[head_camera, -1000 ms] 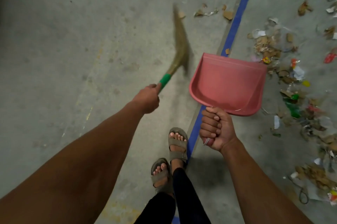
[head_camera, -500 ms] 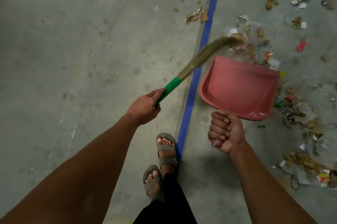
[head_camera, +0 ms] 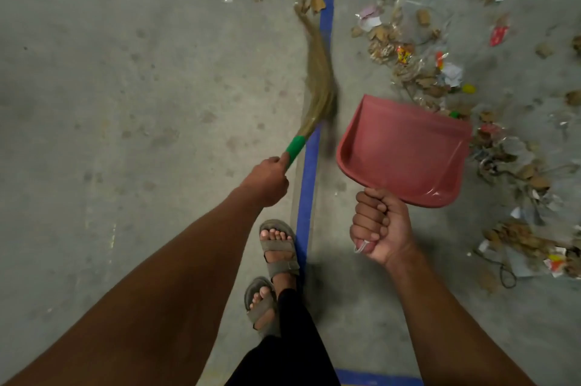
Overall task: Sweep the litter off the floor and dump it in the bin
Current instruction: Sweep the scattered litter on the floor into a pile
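Gripping the broom [head_camera: 316, 84] by its green handle, my left hand [head_camera: 267, 181] has its fingers wrapped tight; my right hand [head_camera: 379, 225] is clenched on the dustpan [head_camera: 405, 150], which looks empty. Litter [head_camera: 408, 62] lies beyond its lip, so a wild flick could scatter scraps past the blue line [head_camera: 309, 165].

The left hand [head_camera: 267, 183] holds a grass broom [head_camera: 316, 80]. The right hand [head_camera: 379, 225] holds a red dustpan [head_camera: 405, 150] near litter [head_camera: 408, 65] on the floor [head_camera: 125, 102].
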The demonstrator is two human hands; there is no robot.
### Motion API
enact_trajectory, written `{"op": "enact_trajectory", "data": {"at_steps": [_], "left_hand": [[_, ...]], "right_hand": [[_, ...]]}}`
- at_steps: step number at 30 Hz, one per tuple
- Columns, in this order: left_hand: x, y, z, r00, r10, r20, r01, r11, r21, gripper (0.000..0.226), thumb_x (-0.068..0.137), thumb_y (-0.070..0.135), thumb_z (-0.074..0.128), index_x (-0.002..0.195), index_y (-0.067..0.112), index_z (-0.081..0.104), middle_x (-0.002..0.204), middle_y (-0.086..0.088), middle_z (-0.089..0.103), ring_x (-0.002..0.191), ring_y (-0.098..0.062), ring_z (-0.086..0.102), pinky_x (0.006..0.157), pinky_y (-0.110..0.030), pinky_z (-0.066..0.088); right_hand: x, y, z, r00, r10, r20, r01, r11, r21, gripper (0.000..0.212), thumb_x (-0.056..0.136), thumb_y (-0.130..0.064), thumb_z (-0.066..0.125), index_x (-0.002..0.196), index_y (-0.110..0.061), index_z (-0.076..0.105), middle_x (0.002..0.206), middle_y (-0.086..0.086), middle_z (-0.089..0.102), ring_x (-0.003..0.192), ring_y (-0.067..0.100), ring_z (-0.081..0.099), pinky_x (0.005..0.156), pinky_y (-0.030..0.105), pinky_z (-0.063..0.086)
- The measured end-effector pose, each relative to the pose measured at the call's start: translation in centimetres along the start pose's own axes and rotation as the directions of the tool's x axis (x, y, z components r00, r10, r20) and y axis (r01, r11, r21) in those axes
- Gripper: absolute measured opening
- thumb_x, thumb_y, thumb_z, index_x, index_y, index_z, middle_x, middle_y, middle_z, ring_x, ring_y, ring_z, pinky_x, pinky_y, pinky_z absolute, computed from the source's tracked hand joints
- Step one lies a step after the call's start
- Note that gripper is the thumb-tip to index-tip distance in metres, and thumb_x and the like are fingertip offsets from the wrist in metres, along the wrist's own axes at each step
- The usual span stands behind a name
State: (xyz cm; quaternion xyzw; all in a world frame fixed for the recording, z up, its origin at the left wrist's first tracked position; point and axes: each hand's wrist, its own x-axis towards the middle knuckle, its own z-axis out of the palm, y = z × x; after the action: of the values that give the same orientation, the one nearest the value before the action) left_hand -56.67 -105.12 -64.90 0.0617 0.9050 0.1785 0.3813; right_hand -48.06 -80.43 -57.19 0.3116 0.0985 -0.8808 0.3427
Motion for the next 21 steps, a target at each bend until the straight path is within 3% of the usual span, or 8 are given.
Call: {"op": "enact_trajectory", "data": {"at_steps": [6, 11, 13, 16, 21], "left_hand": [[1.8, 5.6, -0.3, 0.917, 0.379, 0.127, -0.396, 0.907, 0.147, 0.073, 0.101, 0.009, 0.049, 0.165, 0.027, 0.020, 0.157, -0.011, 0.044, 0.118, -0.034, 0.061, 0.093, -0.044, 0.055], [0.4, 4.8, -0.7, 0.895, 0.445, -0.032, -0.432, 0.883, 0.182, 0.071, 0.104, 0.015, 0.049, 0.165, 0.029, 0.015, 0.167, -0.005, 0.032, 0.117, -0.036, 0.064, 0.092, -0.050, 0.059], [-0.6, 3.6, -0.8, 0.903, 0.413, -0.124, -0.391, 0.905, 0.164, 0.069, 0.104, 0.016, 0.048, 0.165, 0.023, 0.016, 0.165, -0.007, 0.032, 0.109, -0.037, 0.067, 0.089, -0.049, 0.060], [-2.2, 2.6, -1.0, 0.959, 0.199, -0.200, -0.187, 0.979, 0.076, 0.067, 0.106, 0.019, 0.044, 0.165, 0.019, 0.013, 0.161, -0.011, 0.031, 0.110, -0.035, 0.064, 0.094, -0.049, 0.057], [-3.5, 3.4, -0.6, 0.980, -0.155, -0.123, 0.160, 0.986, 0.033, 0.065, 0.106, 0.019, 0.044, 0.164, 0.016, 0.016, 0.147, -0.016, 0.043, 0.112, -0.032, 0.060, 0.095, -0.046, 0.054]], "right_hand": [[-2.0, -1.6, -1.7, 0.999, -0.032, 0.033, 0.032, 0.999, 0.019, 0.037, 0.096, -0.019, 0.047, 0.061, -0.025, 0.034, 0.040, -0.009, 0.025, 0.032, 0.010, 0.021, 0.036, 0.023, 0.029], [-3.7, -2.4, -1.5, 0.996, -0.090, 0.022, 0.090, 0.996, 0.018, 0.038, 0.094, -0.019, 0.051, 0.060, -0.025, 0.035, 0.040, -0.009, 0.023, 0.031, 0.009, 0.019, 0.034, 0.022, 0.029], [-4.4, -2.5, -1.3, 0.993, -0.115, 0.032, 0.114, 0.993, 0.021, 0.038, 0.094, -0.019, 0.051, 0.060, -0.025, 0.035, 0.040, -0.010, 0.023, 0.031, 0.009, 0.019, 0.034, 0.022, 0.029], [-5.2, -2.4, -1.2, 0.990, -0.132, 0.043, 0.130, 0.991, 0.031, 0.038, 0.094, -0.020, 0.050, 0.060, -0.026, 0.035, 0.040, -0.010, 0.023, 0.031, 0.008, 0.019, 0.034, 0.022, 0.030], [-6.6, -1.4, -2.1, 0.990, -0.137, 0.042, 0.136, 0.990, 0.023, 0.038, 0.092, -0.019, 0.054, 0.060, -0.025, 0.036, 0.040, -0.010, 0.021, 0.031, 0.008, 0.019, 0.033, 0.022, 0.028]]}}
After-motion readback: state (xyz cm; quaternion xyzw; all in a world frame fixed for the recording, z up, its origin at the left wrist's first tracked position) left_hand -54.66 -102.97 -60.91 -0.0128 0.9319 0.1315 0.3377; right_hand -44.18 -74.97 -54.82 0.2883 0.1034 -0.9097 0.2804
